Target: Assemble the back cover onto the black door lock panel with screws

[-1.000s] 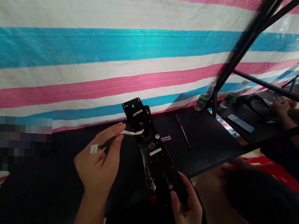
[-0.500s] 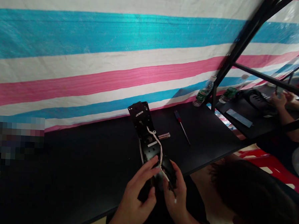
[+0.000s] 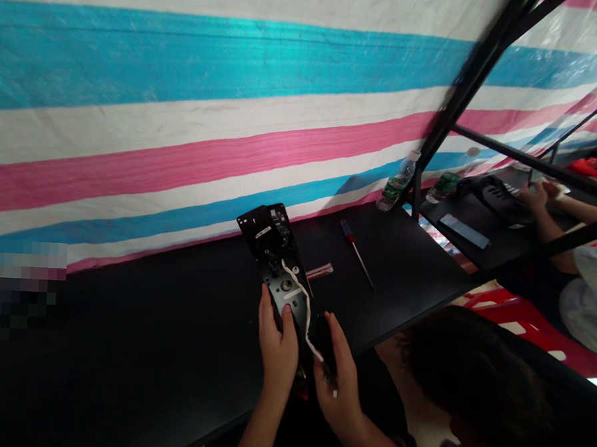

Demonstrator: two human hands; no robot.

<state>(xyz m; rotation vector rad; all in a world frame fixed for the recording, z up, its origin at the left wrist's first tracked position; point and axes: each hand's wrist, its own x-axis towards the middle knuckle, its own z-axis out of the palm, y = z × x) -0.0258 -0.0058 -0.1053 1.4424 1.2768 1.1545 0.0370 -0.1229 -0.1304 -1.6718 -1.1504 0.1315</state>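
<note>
A long black door lock panel (image 3: 262, 248), tilted with its inner side up, reaches from the table toward me. Screw posts, a grey metal plate (image 3: 294, 309) and pale labels show on it. My left hand (image 3: 279, 349) is closed round its left edge, the thumb lying on the plate. On the right side of the lower end, my right hand (image 3: 339, 379) curls round the panel, with its thumb by the white-sleeved cable (image 3: 307, 301). The cable runs down the panel to a small white connector (image 3: 335, 393) near that thumb. The lowest part is dark and partly hidden by my hands.
On the black table (image 3: 173, 330) lie a screwdriver (image 3: 357, 254) and a small pinkish packet (image 3: 320, 271). A plastic bottle (image 3: 398, 182) stands by the black frame post (image 3: 417, 190). A person's dark-haired head (image 3: 475, 379) is close at right; another person's hands (image 3: 540, 194) work beyond.
My left hand has shifted from over the lower panel to its left edge, uncovering more of the metal plate. The panel has moved slightly left in view. My right hand stays at the lower right.
</note>
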